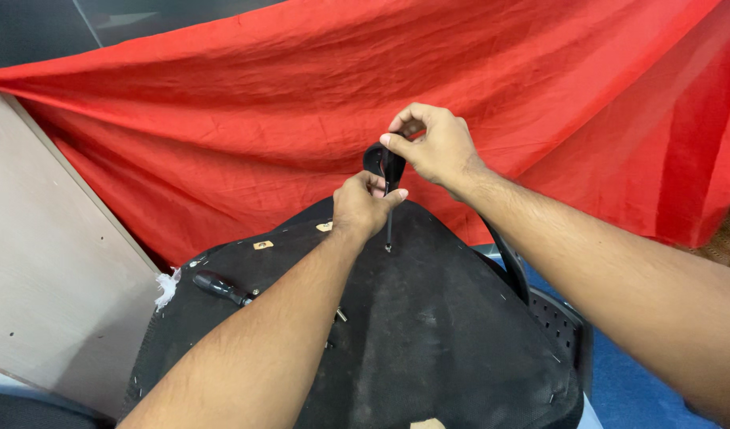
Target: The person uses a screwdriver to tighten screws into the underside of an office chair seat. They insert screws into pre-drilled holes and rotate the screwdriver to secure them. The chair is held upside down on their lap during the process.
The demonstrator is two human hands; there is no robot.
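My right hand (435,144) grips the black handle of a screwdriver (389,176) that stands upright, its tip on a screw in the black underside of a chair seat (428,318). My left hand (365,205) pinches the shaft just below the handle, steadying it. A second screwdriver (220,287) with a black handle lies on the seat at the left, beside my left forearm.
A red cloth (246,119) hangs across the whole background. A pale wooden board (47,262) leans at the left. The chair's black plastic backrest (559,318) shows at the right, above a blue floor (635,389).
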